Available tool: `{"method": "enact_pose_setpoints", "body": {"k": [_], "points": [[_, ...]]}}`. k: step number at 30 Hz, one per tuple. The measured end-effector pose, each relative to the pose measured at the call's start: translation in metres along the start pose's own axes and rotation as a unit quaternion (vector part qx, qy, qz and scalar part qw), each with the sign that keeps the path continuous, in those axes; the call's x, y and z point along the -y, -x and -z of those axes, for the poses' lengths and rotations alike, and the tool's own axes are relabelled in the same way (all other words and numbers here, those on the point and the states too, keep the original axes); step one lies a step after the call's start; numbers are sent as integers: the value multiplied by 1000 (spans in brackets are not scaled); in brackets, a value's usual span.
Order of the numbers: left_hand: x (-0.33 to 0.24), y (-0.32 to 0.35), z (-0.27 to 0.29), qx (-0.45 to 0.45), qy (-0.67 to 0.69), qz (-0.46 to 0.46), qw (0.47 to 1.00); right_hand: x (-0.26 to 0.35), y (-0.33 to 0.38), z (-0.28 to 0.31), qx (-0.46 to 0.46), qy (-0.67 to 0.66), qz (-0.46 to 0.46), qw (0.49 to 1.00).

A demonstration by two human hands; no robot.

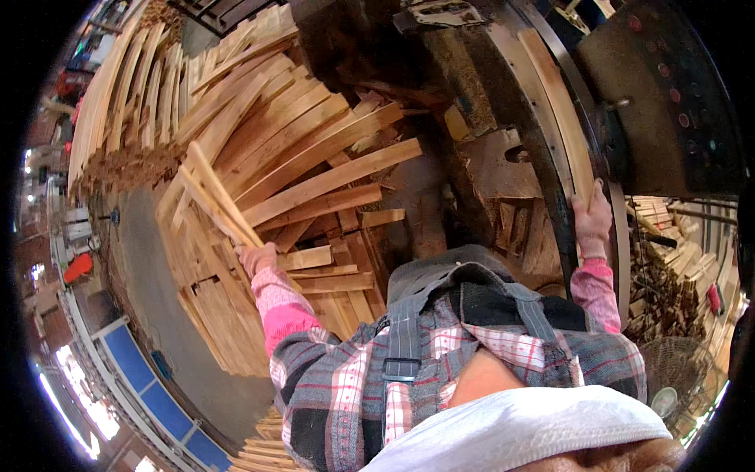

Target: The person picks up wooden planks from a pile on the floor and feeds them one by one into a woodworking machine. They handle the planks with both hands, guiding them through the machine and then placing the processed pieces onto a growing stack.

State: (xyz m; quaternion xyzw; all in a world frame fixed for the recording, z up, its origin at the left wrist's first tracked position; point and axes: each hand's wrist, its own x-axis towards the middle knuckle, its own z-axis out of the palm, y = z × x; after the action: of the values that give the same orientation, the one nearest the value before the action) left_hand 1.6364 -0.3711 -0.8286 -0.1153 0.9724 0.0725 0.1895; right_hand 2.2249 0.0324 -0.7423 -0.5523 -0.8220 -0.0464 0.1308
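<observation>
My left hand [257,258] is closed around the near ends of a pair of thin wooden slats [216,200], which slope up and to the left over a heap of sawn boards [303,185]. At the right, my right hand [591,222] is closed on the near end of a long wooden board [560,118]. That board lies lengthwise on a narrow metal machine bed [523,79], beside a dark rail. The undersides of both grips are hidden from view.
A tall stack of slats [130,94] stands at the far left. The dark machine housing [668,102] rises right of the bed. Offcuts [515,224] lie below the bed. More wood pieces [676,267] and a wire-guarded fan [668,370] are at the right.
</observation>
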Motion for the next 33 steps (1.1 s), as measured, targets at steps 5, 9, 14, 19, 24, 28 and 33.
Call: {"method": "enact_pose_setpoints", "body": {"k": [5, 9, 14, 19, 24, 28, 33], "points": [[51, -13, -2, -6, 197, -162, 967, 41, -91, -27, -65, 207, 100, 971], [38, 42, -31, 144, 673, -141, 711, 54, -195, -33, -11, 122, 80, 989], [7, 115, -38, 220, 809, -98, 537, 135, -253, -39, -10, 109, 82, 991], [-92, 174, -27, 269, 795, -133, 527, 286, -149, -21, 185, -355, 244, 884], [-166, 261, -26, 455, 756, -199, 427, 312, -43, 58, 293, -187, 215, 913], [-212, 304, -52, 519, 594, -383, 481, 226, -36, 62, 80, -351, 148, 921], [-210, 326, -74, 529, 398, -431, 613, 83, 11, 36, -73, -136, 63, 986]]}}
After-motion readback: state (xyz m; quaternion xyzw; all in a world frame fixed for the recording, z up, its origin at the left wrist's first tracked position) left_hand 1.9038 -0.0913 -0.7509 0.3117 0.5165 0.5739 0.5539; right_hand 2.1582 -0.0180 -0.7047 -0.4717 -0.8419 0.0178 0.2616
